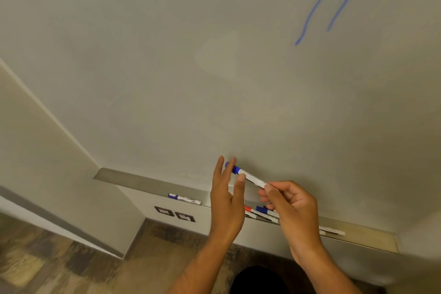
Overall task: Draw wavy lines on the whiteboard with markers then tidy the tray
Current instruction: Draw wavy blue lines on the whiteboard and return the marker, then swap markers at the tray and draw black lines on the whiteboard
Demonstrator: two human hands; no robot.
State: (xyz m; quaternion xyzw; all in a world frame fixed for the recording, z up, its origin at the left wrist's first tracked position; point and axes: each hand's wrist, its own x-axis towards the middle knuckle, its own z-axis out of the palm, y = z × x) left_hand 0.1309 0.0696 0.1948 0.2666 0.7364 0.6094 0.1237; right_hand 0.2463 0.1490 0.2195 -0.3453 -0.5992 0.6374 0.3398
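Note:
My right hand [290,208] grips the rear end of a blue-capped white marker [249,176] held above the tray. My left hand [228,196] is beside the capped end, thumb and fingers spread and touching the cap area. The whiteboard [214,67] carries two wavy blue lines [327,2] at the upper right. The metal tray [143,182] runs along the board's lower edge. In it lie a blue marker [183,198] at the left, a red marker [250,210] and a blue marker [263,210] partly hidden behind my hands, and a white marker end [334,231] at the right.
Two dark wall sockets [174,213] sit below the tray. A side wall [35,150] meets the board at the left. The floor [59,265] below is mottled brown stone. A dark shape [259,280] shows at the bottom edge.

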